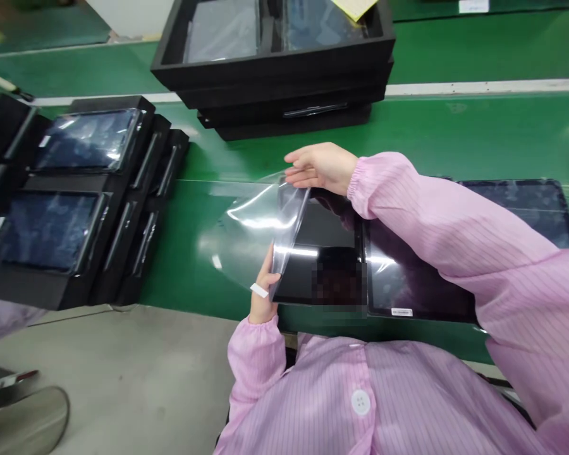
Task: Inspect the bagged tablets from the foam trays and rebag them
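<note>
A clear plastic film [253, 221] curls up and leftward over the left edge of a dark, glossy tablet screen [332, 237]. At its upper edge the fingers of my right hand [320, 165] are pressed together on the film. My left hand [264, 294] is closed on the film's lower part, by the screen's left edge, with some fingers behind the clear sheet. A small white tab [259, 291] on the film lies over this hand. Whether the left fingers also touch the screen, I cannot tell. Beside it lies a second dark tablet [422, 278], partly under my right sleeve.
Stacked black foam trays [275, 79] with wrapped tablets stand at the back, a yellow paper [355, 6] on top. More black trays [71, 183] holding tablets are at left. Another tablet [526, 202] lies at right on the green bench [478, 139]. Its front edge is near my body.
</note>
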Tool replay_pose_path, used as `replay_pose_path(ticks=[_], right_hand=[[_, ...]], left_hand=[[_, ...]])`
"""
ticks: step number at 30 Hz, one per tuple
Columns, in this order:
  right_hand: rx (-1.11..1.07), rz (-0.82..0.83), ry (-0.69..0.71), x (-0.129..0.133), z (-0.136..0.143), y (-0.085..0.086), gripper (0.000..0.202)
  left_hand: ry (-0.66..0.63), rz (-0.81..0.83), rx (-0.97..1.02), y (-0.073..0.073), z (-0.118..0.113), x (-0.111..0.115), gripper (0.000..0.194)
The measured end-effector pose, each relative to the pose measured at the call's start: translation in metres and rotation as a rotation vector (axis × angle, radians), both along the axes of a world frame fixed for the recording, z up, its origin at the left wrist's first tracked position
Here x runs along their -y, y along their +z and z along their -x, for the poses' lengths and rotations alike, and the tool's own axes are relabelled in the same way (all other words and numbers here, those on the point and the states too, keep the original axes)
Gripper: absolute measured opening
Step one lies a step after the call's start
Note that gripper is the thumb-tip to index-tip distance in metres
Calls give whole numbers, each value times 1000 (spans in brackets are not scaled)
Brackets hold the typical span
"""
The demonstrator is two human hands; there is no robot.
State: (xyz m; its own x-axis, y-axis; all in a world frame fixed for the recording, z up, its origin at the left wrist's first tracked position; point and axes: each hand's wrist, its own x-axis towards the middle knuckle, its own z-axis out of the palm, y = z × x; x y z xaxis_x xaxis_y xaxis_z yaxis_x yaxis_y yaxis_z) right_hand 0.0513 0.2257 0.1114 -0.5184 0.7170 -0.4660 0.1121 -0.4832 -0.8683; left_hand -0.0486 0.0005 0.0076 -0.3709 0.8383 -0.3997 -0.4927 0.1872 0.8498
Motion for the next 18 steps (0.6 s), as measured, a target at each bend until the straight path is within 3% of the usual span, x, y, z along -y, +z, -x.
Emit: replay_pose_path(ticks=[11, 18], right_hand=[[40, 11, -96, 9, 2, -11, 21], [-7, 26, -87, 5, -2, -10, 19]], left_hand=[[-19, 19, -120, 5, -1, -2, 88], [-28, -42, -76, -6, 1, 1, 90]])
